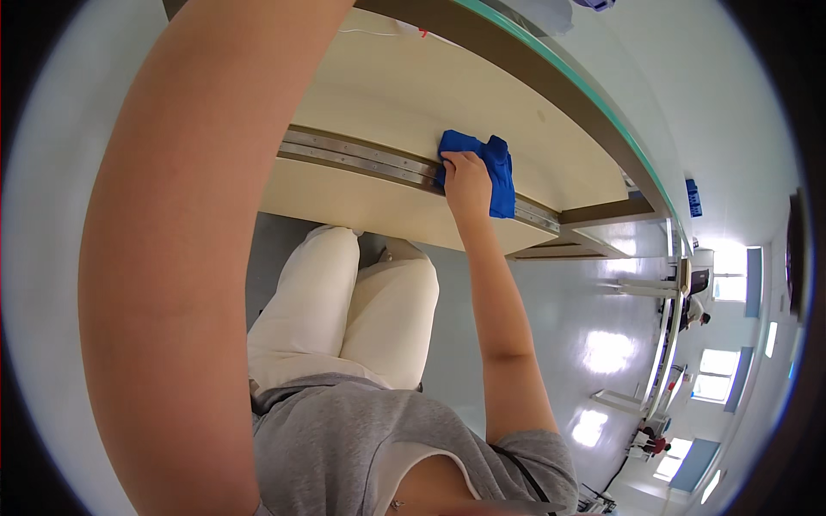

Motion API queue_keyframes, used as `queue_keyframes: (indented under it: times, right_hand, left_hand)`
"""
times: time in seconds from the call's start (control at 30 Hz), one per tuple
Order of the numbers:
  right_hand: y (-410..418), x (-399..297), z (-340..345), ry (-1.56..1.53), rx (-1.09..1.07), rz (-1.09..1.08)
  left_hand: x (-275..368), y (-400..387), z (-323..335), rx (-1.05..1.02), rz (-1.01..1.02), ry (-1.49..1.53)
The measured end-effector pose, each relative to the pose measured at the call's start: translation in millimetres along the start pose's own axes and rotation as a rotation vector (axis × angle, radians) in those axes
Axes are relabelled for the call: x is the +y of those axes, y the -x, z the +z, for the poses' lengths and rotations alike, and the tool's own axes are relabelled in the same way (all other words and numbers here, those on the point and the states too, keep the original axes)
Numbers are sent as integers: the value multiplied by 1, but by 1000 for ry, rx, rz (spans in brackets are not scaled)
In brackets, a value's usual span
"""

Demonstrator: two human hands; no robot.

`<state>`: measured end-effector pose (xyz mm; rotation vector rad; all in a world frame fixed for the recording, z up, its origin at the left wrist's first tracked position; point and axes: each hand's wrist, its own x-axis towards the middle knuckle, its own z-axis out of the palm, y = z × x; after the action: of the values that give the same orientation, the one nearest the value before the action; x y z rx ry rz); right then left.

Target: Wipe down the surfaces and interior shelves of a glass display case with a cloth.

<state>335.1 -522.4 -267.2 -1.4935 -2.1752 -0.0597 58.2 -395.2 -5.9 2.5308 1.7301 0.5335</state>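
My right hand point(468, 182) grips a blue cloth point(500, 177) and presses it on a metal rail point(361, 158), a drawer-slide type of strip with small holes. The rail runs along a cream-coloured panel point(387, 90) of a cabinet or counter in front of me. Folded and bunched, the cloth covers part of the rail near its right end and lies partly on the panel above. My left arm reaches up across the left side of the picture, and its hand is out of view beyond the top edge.
A brown frame with a glass edge point(610, 109) curves above the panel. On the glass side lies a blue plastic basket or rack point(694, 197). A lower cream panel point(348, 193) is just above my knees. Several people, white-framed tables and windows are far off at the right.
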Motion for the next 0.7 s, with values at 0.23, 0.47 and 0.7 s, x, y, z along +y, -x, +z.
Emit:
queue_keyframes:
  times: [0.23, 0.47, 0.7]
  right_hand:
    - [-11, -3, 8, 134, 45, -127]
    - [-8, -2, -1, 289, 8, -257]
    - [6, 2, -5, 245, 7, -315]
  left_hand:
    - [1, 3, -3, 10, -55, -24]
    - [7, 8, -5, 2, 2, 4]
    - [4, 5, -4, 6, 6, -37]
